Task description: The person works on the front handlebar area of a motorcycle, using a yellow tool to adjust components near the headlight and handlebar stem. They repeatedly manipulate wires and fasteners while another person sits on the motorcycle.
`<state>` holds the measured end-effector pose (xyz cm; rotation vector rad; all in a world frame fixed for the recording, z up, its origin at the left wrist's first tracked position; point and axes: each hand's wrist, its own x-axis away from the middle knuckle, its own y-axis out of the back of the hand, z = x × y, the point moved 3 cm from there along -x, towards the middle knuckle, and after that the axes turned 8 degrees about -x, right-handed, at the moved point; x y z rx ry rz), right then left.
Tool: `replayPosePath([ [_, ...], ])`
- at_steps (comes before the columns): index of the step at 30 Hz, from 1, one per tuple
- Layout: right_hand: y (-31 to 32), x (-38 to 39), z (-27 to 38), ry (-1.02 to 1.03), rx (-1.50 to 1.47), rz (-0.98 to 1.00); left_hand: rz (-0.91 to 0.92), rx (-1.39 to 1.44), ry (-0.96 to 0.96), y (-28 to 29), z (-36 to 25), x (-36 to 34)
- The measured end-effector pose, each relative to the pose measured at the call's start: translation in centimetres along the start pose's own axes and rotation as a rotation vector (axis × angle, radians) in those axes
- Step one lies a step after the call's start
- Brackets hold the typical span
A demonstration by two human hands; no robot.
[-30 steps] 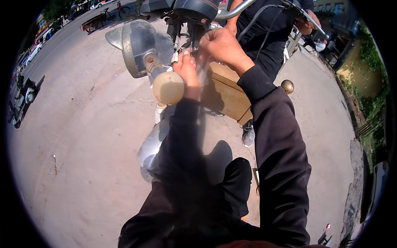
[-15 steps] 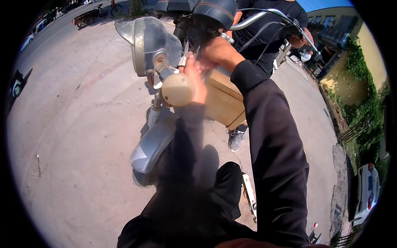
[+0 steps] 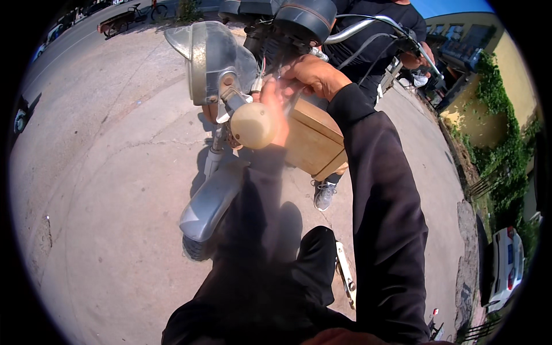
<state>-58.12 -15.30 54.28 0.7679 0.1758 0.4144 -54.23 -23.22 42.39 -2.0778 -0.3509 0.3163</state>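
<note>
In front of me stands a motor vehicle with a clear-covered headlight, a cream round turn signal and a silver front mudguard. My hands meet behind the headlight, below the round black gauge housing. My right hand curls over from the right, its fingertips pinched together. Close against it, my left hand reaches up behind the turn signal, its fingers bent and slightly blurred. Thin wires and a pale connector show beside the fingers. What lies between the fingertips is too small to make out.
Behind the silver handlebar stands a person in a black shirt, a hand near the right grip. A tan box-like panel sits below my hands. A white car and an ivy-covered wall are at right.
My right hand has turned and drawn slightly right, so its bent fingers show more. The left hand stays near the same spot behind the turn signal. The view has shifted slightly.
</note>
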Motion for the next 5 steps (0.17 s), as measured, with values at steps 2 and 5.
replayPosePath([
  [2,-0.57,0.50,0.59,-0.193,-0.175,-0.102,0.004,-0.037,0.002,0.06,-0.04,-0.10],
  [5,-0.37,0.09,0.40,-0.012,0.070,-0.007,-0.008,-0.106,-0.012,0.01,-0.22,0.33],
])
